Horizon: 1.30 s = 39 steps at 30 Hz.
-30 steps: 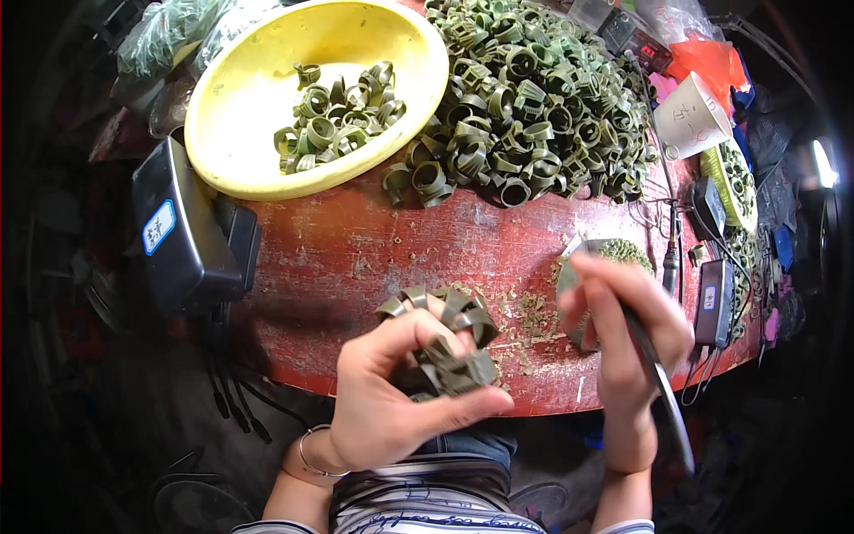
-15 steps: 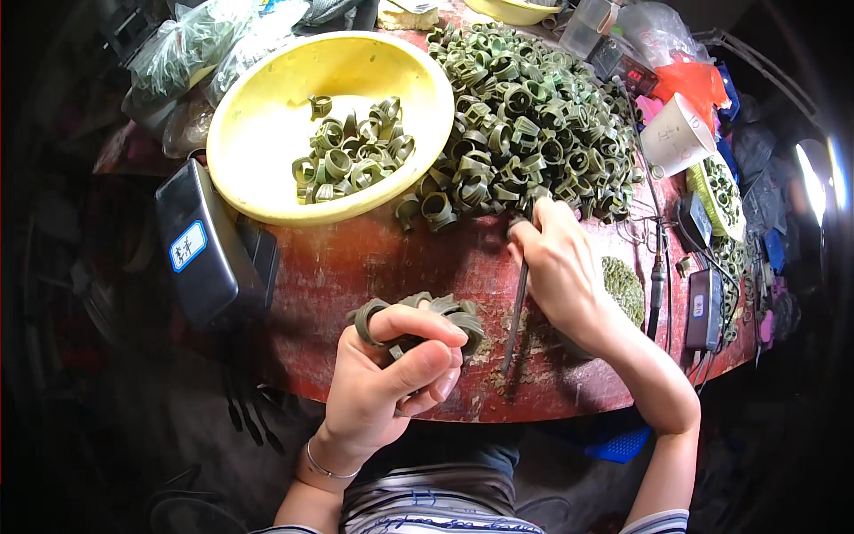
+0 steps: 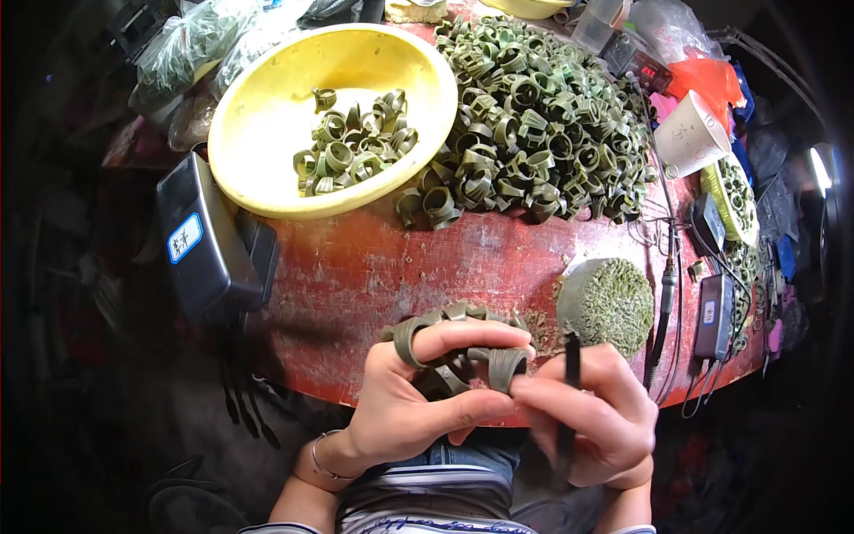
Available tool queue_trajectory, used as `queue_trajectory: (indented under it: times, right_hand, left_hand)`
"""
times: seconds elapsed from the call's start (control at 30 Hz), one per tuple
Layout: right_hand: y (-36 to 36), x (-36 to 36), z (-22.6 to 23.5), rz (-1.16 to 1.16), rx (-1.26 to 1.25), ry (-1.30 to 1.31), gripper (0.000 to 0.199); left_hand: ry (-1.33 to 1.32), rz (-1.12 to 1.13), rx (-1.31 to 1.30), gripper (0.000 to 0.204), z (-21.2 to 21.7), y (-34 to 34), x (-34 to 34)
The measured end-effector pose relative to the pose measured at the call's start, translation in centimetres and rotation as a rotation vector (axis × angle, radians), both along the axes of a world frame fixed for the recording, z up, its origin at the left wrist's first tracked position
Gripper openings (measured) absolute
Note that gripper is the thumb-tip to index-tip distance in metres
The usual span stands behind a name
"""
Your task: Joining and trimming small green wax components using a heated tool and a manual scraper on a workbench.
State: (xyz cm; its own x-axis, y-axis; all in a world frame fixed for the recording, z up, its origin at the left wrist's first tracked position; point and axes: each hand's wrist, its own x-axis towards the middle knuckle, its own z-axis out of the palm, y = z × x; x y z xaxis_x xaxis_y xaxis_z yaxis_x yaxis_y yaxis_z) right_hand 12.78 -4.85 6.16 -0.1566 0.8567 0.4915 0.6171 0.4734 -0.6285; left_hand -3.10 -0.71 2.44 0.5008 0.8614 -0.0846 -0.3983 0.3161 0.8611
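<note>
My left hand, with a bracelet at the wrist, is closed around several dark green rings. One ring sits around its index finger, and others curve along behind that finger. A broad ridged ring is held near the fingertips, between index finger and thumb. My right hand is closed on a thin dark stick-shaped tool, which stands nearly upright. Its fingertips touch or nearly touch the ridged ring. Most of the rings inside my left hand are hidden by the fingers.
A large heap of green rings covers the back middle of the red table. Left of it is a yellow bowl holding more rings. A textured green round block, cables, a white cup and a black box stand around.
My right hand has come back from the heap's edge to my left hand, tool still in it. A ridged ring now shows at the left fingertips. The round block is uncovered.
</note>
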Motion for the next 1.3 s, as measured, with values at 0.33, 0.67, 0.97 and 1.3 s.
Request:
queue_trajectory:
  times: [0.33, 0.67, 0.97, 1.3]
  right_hand:
    - [-3.0, -0.7, -1.6, -0.191, -0.131, 0.474, 0.036]
    - [-2.9, 0.5, -2.2, -0.042, -0.319, 0.713, 0.020]
    - [-2.3, 0.1, -2.6, -0.045, -0.223, 0.722, 0.020]
    - [-2.5, 0.5, -3.0, -0.057, -0.231, 0.965, 0.016]
  left_hand:
    - [0.014, 0.007, 0.278, 0.038, -0.8, -0.3, 0.0]
    - [0.087, 0.018, 0.390, 0.041, -0.5, -0.4, 0.1]
    - [0.033, -0.123, 0.127, 0.035, -0.2, 0.2, 0.1]
    - [0.002, -0.129, -0.277, 0.053, 0.3, -0.2, 0.5]
